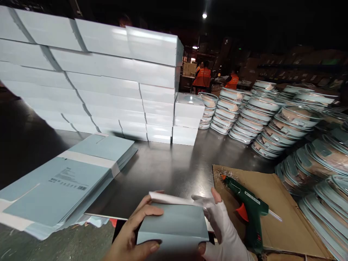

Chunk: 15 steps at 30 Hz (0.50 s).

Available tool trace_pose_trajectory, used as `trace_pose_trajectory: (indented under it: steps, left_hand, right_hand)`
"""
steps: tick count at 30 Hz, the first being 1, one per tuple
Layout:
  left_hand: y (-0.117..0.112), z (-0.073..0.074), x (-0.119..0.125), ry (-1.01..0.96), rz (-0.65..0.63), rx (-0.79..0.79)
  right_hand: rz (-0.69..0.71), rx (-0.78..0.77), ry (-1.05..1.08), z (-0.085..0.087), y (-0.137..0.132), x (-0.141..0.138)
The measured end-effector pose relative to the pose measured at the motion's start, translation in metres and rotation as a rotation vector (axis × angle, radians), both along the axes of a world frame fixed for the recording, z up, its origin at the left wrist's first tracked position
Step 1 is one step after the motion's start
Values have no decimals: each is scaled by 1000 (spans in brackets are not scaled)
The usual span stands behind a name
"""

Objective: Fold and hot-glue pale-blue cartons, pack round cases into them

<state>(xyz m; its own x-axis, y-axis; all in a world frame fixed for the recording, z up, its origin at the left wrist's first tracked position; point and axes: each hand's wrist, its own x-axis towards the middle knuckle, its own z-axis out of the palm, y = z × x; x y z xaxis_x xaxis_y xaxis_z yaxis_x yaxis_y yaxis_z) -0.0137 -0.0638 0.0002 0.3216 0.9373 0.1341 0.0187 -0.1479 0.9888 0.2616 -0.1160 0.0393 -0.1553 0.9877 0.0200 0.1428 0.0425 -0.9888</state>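
A pale blue-grey carton (pixel 174 223) sits between both my hands at the bottom middle of the head view. My bare left hand (pixel 130 235) wraps its left side, thumb on the front face and fingers on top. On the carton's right edge, my right hand (pixel 224 232) in a white fingerless glove presses with its fingers closed around that side. A white flap shows at the carton's top edge.
A pile of flat blue-grey carton blanks (pixel 67 181) lies at the left. Behind stands a wall of finished white boxes (pixel 108 79). A green glue gun (pixel 248 212) rests on cardboard (pixel 288 221) at the right. Stacks of packed round items (pixel 272 116) fill the right. People in orange vests (pixel 203 76) work far back.
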Motion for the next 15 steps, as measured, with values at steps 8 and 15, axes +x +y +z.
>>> trace_pose_trajectory:
  steps: [8, 15]
  left_hand:
    - [8, 12, 1, -43, -141, 138]
    - [32, 24, -26, 2, 126, 140]
  right_hand:
    - [164, 335, -309, 5, 3, 4]
    - [-23, 95, -82, 7, 4, 17]
